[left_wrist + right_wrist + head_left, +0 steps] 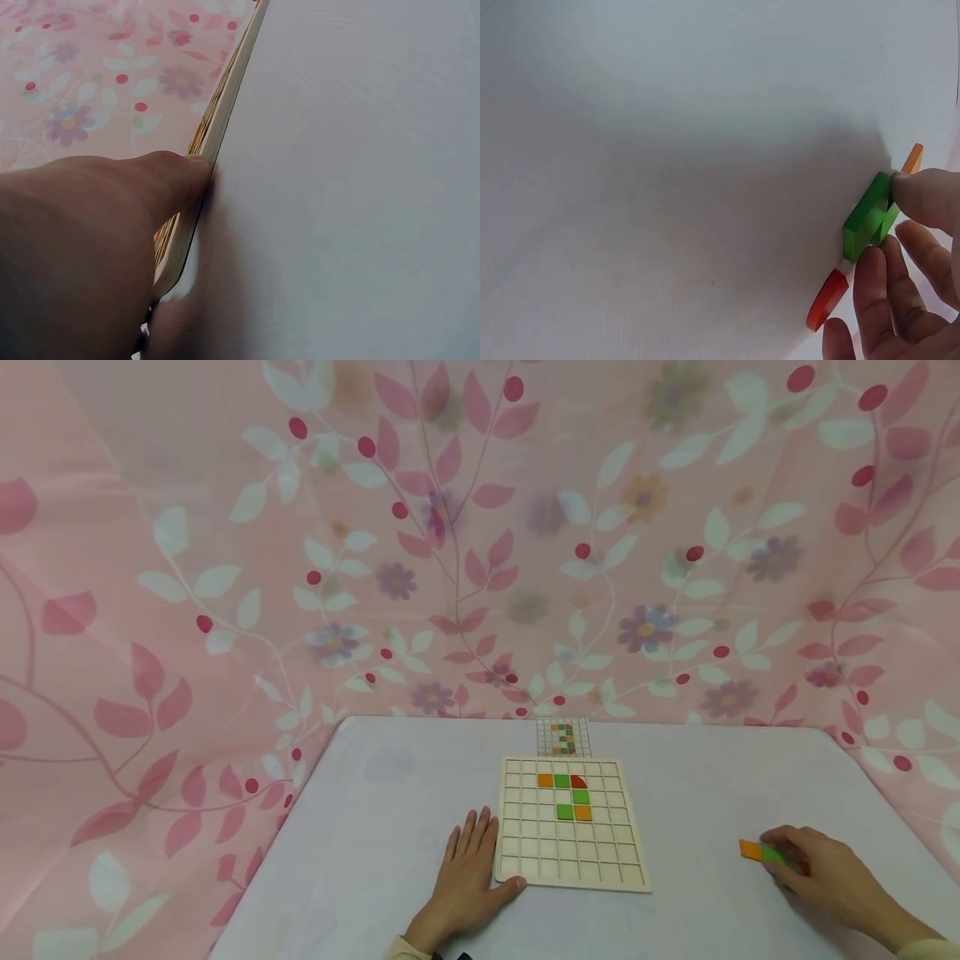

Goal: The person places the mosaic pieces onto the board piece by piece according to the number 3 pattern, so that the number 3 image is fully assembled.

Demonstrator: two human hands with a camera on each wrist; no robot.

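A wooden grid board lies on the table with several orange, green and red tiles set in its upper middle squares. My left hand rests flat at the board's left side, fingers straight, its thumb touching the near edge. Off to the right, my right hand pinches a green tile between thumb and fingers. Another green piece shows just behind that tile, partly hidden. An orange tile sits beside the fingertips, and a red piece lies under the hand, hidden from the head view.
Behind the board lies a small printed card with a grid and a coloured tile pattern. A white cloth covers the table. Pink floral fabric hangs behind the table and along its sides.
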